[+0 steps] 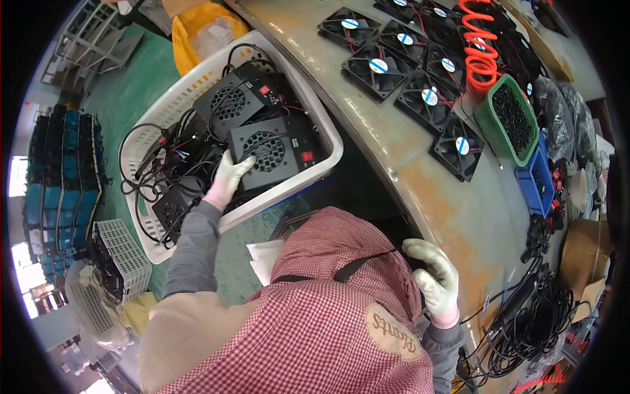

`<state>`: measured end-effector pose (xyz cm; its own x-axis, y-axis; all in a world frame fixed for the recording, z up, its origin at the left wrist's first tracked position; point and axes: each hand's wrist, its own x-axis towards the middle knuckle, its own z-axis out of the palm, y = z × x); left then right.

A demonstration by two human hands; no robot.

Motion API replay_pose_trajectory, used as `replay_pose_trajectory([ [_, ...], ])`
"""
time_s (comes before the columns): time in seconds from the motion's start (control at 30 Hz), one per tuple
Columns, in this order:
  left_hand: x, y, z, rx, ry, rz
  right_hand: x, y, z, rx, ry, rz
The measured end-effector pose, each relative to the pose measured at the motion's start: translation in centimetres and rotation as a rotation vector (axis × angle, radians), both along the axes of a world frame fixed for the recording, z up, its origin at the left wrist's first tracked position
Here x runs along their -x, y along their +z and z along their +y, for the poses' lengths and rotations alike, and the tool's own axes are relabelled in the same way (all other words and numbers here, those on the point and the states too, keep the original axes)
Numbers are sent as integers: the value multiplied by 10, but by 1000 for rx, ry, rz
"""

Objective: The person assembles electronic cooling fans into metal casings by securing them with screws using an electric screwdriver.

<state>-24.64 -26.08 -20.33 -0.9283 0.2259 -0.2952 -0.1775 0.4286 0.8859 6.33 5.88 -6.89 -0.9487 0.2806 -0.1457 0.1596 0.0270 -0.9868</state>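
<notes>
My left hand [230,176], in a white glove with a pink cuff, grips the lower left edge of a black power supply box [266,155]. Its thumb lies over the face beside the round vent grille, and the other fingers are partly hidden. The box rests among similar black units and tangled cables in a white plastic basket [333,146]. Another unit with a honeycomb grille [228,104] lies just behind it. At the table's near edge, my right hand [434,279], gloved in white, holds nothing; its fingers are curled loosely and apart from the thumb.
Several black cooling fans [378,66] lie on the worn table [420,197]. A red coiled hose [481,56] hangs by a green bin of small black parts [483,117]. Beyond are a blue tray [530,190] and black cables [525,325]. A yellow bag [187,36] stands behind the basket.
</notes>
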Motion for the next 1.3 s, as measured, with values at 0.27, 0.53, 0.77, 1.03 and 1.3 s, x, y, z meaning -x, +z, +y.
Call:
replay_pose_trajectory([
  [0.27,-7,-2,17,620,-240,-109,-39,0,15,-153,-81,-11],
  [0.53,6,52,79,796,-778,1048,-101,3,20,-111,-215,66],
  [0.77,80,3,62,1054,-1232,610,-142,-3,-4,-151,-352,167],
  [1.03,-121,153,223,-6,-1333,-352,-197,-10,-31,48,-481,316],
  [1.3,-259,116,283,-243,-1661,349,-390,-44,-146,334,-919,685],
])
